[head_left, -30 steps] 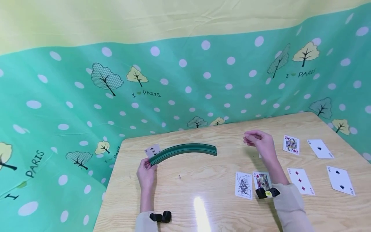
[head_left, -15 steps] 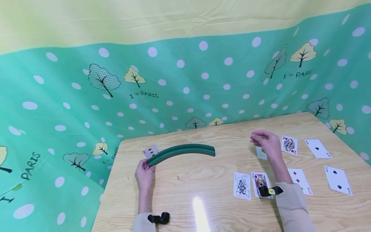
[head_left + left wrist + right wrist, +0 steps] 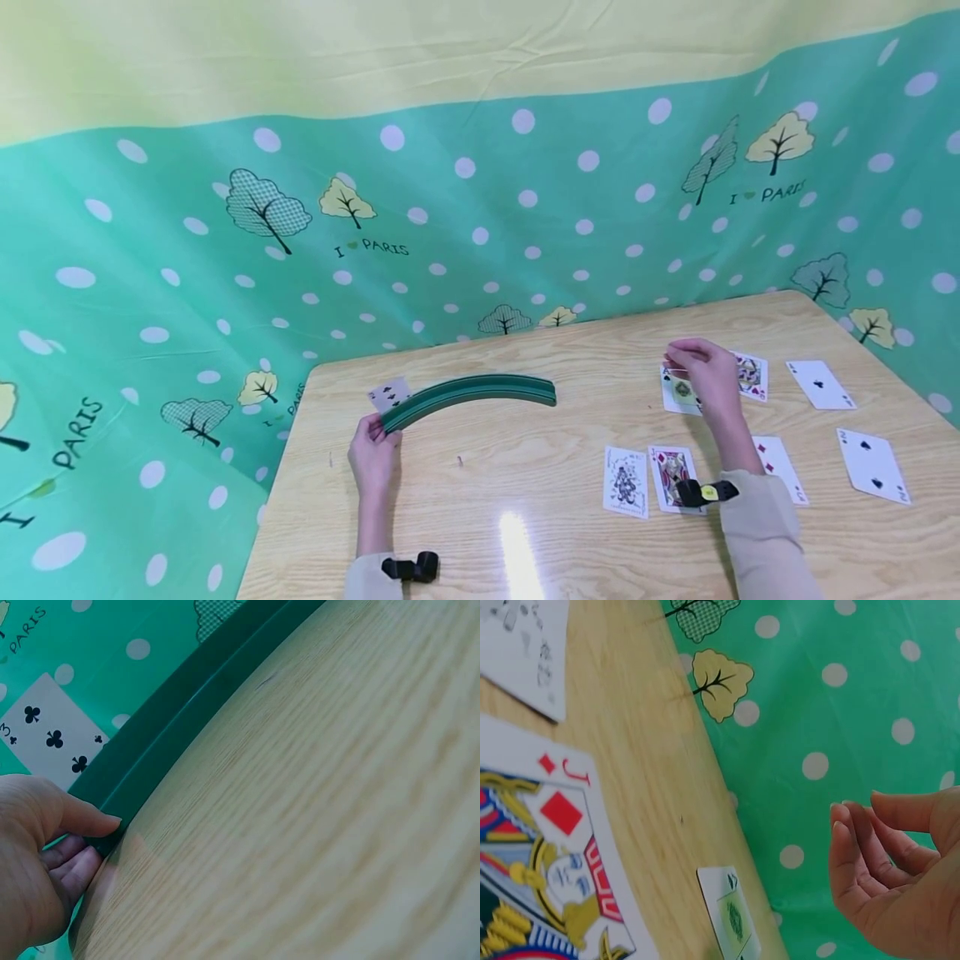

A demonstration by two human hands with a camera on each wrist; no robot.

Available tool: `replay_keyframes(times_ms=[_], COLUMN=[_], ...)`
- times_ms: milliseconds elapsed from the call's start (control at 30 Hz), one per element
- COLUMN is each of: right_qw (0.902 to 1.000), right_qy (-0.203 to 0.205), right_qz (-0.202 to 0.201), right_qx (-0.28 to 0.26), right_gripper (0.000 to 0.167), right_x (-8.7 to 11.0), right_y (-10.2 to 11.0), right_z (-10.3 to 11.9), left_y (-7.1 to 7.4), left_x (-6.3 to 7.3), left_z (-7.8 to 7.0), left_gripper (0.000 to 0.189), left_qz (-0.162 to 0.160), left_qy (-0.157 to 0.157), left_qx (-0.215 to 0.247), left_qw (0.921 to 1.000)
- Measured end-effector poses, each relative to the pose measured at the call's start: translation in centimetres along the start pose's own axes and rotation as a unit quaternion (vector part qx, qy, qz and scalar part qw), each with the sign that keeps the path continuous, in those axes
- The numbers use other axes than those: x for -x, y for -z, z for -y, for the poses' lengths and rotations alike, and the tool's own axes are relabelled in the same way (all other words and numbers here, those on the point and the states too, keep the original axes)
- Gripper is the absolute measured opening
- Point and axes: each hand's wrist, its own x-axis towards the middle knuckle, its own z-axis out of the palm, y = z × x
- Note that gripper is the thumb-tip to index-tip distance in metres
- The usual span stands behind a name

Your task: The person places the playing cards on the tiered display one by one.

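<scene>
My left hand (image 3: 372, 454) pinches the left end of a long, curved green card holder (image 3: 480, 386) on the wooden table. A three of clubs (image 3: 55, 724) stands tilted in the holder beside that hand. My right hand (image 3: 708, 379) is above the table at the right, fingers loosely curled with a small gap to the thumb. Nothing shows between its fingertips in the right wrist view. Just left of it in the head view lies an ace with a green centre (image 3: 675, 398), partly covered by the hand. The queen of hearts (image 3: 753, 379) is partly hidden behind it.
A joker (image 3: 626, 482) and a jack of diamonds (image 3: 667, 471) lie face up near my right sleeve. Further right are a three of diamonds (image 3: 783, 475), a two of spades (image 3: 873, 467) and an ace of clubs (image 3: 819, 384). A green patterned cloth (image 3: 525, 217) hangs behind the table.
My right hand has moved to the right, uncovering the green-centred ace and overlapping the queen of hearts. The left hand keeps its grip on the card holder. The view has shifted slightly.
</scene>
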Motion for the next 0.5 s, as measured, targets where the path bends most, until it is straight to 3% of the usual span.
replay_keyframes(times_ms=[500], right_qw=[0.9989], right_qy=[-0.025], right_qz=[-0.021], right_qx=[0.033], right_gripper=[0.038], right_x=[-0.6], right_y=[0.8], right_z=[-1.4], left_y=[0.0], left_x=[-0.2], left_z=[0.3], left_gripper=[0.044], left_qz=[-0.002], left_qy=[-0.005], left_qx=[-0.002], left_qw=[1.0])
